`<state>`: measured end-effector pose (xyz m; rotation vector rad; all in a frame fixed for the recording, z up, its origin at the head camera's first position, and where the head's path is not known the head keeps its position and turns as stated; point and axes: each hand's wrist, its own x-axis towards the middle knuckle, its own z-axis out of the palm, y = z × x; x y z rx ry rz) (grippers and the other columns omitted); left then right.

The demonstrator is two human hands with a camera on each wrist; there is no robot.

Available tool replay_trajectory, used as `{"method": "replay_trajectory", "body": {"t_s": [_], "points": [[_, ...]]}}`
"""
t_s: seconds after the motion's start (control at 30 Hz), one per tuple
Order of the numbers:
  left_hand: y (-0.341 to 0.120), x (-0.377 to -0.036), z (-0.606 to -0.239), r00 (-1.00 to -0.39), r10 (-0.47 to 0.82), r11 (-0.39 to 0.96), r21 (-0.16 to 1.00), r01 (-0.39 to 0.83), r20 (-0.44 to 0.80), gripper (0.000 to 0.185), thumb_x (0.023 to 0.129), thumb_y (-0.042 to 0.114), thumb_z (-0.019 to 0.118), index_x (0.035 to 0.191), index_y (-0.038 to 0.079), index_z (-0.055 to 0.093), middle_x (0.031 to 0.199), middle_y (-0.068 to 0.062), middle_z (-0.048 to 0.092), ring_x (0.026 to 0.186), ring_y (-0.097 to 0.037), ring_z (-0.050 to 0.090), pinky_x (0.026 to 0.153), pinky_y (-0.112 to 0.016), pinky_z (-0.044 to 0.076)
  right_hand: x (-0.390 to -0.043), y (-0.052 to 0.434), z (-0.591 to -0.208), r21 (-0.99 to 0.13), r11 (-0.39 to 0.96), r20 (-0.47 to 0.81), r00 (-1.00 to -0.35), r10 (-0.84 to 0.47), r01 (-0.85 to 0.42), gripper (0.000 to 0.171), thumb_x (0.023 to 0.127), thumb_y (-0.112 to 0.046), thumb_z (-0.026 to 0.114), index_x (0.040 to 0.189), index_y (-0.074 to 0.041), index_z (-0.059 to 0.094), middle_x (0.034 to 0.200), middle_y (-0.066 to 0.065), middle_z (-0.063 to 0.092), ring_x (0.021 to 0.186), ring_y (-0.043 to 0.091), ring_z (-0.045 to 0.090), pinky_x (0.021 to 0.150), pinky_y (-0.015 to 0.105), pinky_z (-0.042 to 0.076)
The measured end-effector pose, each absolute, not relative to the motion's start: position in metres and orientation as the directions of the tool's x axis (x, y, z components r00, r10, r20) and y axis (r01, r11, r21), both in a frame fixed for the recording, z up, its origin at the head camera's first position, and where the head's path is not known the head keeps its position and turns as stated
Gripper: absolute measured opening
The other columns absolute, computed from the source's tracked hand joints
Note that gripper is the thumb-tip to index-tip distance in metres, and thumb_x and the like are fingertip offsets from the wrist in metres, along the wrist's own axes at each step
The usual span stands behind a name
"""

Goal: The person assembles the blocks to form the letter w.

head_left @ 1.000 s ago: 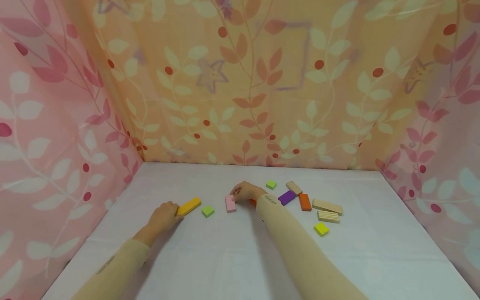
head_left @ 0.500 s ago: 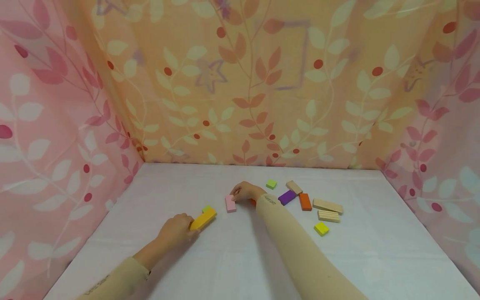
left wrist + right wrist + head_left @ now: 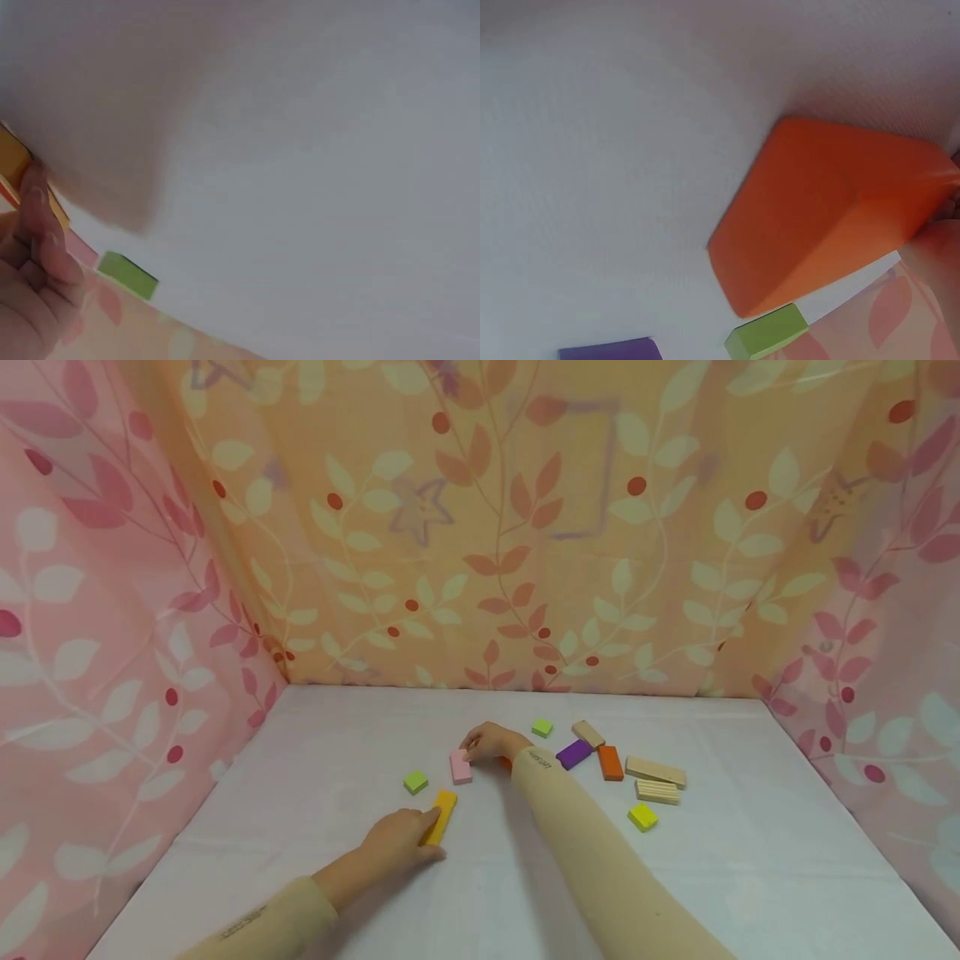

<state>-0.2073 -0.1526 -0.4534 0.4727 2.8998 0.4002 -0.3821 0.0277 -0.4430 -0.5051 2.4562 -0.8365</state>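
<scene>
In the head view my left hand [image 3: 401, 842] grips a long yellow-orange block [image 3: 444, 814] between thumb and fingers, low over the white table. Part of this block [image 3: 13, 159] also shows beside the fingers in the left wrist view. My right hand [image 3: 493, 742] is further back, its fingers curled, with the thumb side right at a pink block [image 3: 461, 767]. An orange block [image 3: 802, 206] reaches into those fingers in the right wrist view; the head view shows only a sliver of it beneath the hand. Between the hands lies a small green block [image 3: 416, 782].
Right of the right hand are another green block [image 3: 542, 727], a purple block [image 3: 574, 755], a plain wooden block [image 3: 588, 734] and an orange-red block [image 3: 611, 763]. Further right lie a long wooden piece [image 3: 656, 772], a ridged one [image 3: 657, 792] and a yellow block [image 3: 642, 817]. Patterned cloth [image 3: 480, 527] encloses the table.
My left hand has carried the yellow-orange block right and nearer to me, past the small green block, and turned it to point more away from me. The right hand has stayed in place.
</scene>
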Motion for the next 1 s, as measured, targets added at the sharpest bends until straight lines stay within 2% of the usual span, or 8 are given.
{"method": "replay_trajectory", "body": {"t_s": [0.1, 0.2, 0.3, 0.37, 0.43, 0.6, 0.83, 1.0], "points": [[-0.14, -0.209, -0.454, -0.917, 0.364, 0.903, 0.301, 0.305, -0.162, 0.068, 0.087, 0.037, 0.073, 0.133, -0.008, 0.052, 0.116, -0.02, 0.065, 0.106, -0.032, 0.061, 0.092, -0.048, 0.048, -0.384, 0.027, -0.444, -0.642, 0.74, -0.311, -0.813, -0.492, -0.202, 0.023, 0.091, -0.02, 0.07, 0.111, -0.01, 0.073, 0.104, 0.002, 0.063, 0.097, 0.019, 0.052, 0.093, 0.034, 0.045], [-0.127, -0.212, -0.454, -0.911, 0.371, 0.904, 0.294, 0.311, -0.177, 0.069, 0.088, 0.037, 0.071, 0.134, -0.011, 0.05, 0.112, -0.019, 0.065, 0.103, -0.029, 0.062, 0.091, -0.045, 0.049, -0.386, 0.026, -0.446, -0.654, 0.733, -0.31, -0.816, -0.488, -0.19, 0.023, 0.09, -0.019, 0.071, 0.111, -0.009, 0.073, 0.104, 0.002, 0.064, 0.095, 0.018, 0.052, 0.092, 0.034, 0.045], [-0.115, -0.216, -0.454, -0.917, 0.37, 0.905, 0.283, 0.318, -0.152, 0.068, 0.087, 0.036, 0.072, 0.131, -0.013, 0.051, 0.09, -0.011, 0.065, 0.084, -0.023, 0.06, 0.078, -0.038, 0.05, -0.388, 0.025, -0.448, -0.661, 0.731, -0.315, -0.821, -0.475, -0.169, 0.023, 0.09, -0.02, 0.072, 0.11, -0.009, 0.073, 0.102, 0.003, 0.063, 0.095, 0.019, 0.052, 0.094, 0.035, 0.045], [-0.108, -0.218, -0.455, -0.924, 0.361, 0.91, 0.264, 0.32, -0.124, 0.068, 0.086, 0.036, 0.073, 0.128, -0.013, 0.054, 0.075, -0.005, 0.058, 0.072, -0.019, 0.054, 0.068, -0.033, 0.047, -0.389, 0.025, -0.449, -0.661, 0.734, -0.322, -0.824, -0.466, -0.157, 0.023, 0.089, -0.021, 0.072, 0.11, -0.01, 0.073, 0.101, 0.003, 0.062, 0.096, 0.02, 0.051, 0.094, 0.036, 0.044], [-0.103, -0.22, -0.457, -0.934, 0.345, 0.918, 0.242, 0.314, -0.097, 0.067, 0.085, 0.037, 0.074, 0.126, -0.013, 0.055, 0.068, -0.003, 0.051, 0.065, -0.017, 0.047, 0.062, -0.031, 0.043, -0.388, 0.025, -0.449, -0.659, 0.736, -0.324, -0.826, -0.461, -0.152, 0.023, 0.089, -0.021, 0.073, 0.109, -0.01, 0.073, 0.098, 0.003, 0.062, 0.095, 0.02, 0.051, 0.093, 0.036, 0.044], [-0.096, -0.223, -0.459, -0.951, 0.308, 0.939, 0.172, 0.299, -0.027, 0.068, 0.082, 0.041, 0.076, 0.121, -0.012, 0.06, 0.068, -0.005, 0.055, 0.063, -0.018, 0.049, 0.058, -0.032, 0.046, -0.386, 0.025, -0.447, -0.662, 0.734, -0.322, -0.826, -0.463, -0.154, 0.023, 0.089, -0.022, 0.072, 0.109, -0.01, 0.073, 0.097, 0.003, 0.061, 0.094, 0.02, 0.051, 0.092, 0.035, 0.044], [-0.091, -0.223, -0.457, -0.957, 0.289, 0.952, 0.098, 0.289, 0.016, 0.065, 0.08, 0.044, 0.077, 0.116, -0.01, 0.063, 0.066, -0.006, 0.056, 0.062, -0.02, 0.053, 0.055, -0.034, 0.046, -0.388, 0.027, -0.444, -0.682, 0.716, -0.339, -0.803, -0.49, -0.149, 0.021, 0.09, -0.02, 0.071, 0.109, -0.012, 0.074, 0.103, 0.003, 0.063, 0.1, 0.021, 0.052, 0.097, 0.037, 0.043], [-0.087, -0.221, -0.456, -0.956, 0.29, 0.956, 0.039, 0.292, 0.039, 0.065, 0.081, 0.046, 0.075, 0.115, -0.008, 0.064, 0.066, -0.009, 0.058, 0.063, -0.023, 0.057, 0.055, -0.035, 0.048, -0.389, 0.028, -0.444, -0.675, 0.719, -0.349, -0.786, -0.51, -0.166, 0.018, 0.09, -0.021, 0.071, 0.106, -0.015, 0.075, 0.104, 0.002, 0.063, 0.099, 0.021, 0.053, 0.093, 0.036, 0.044]]}}
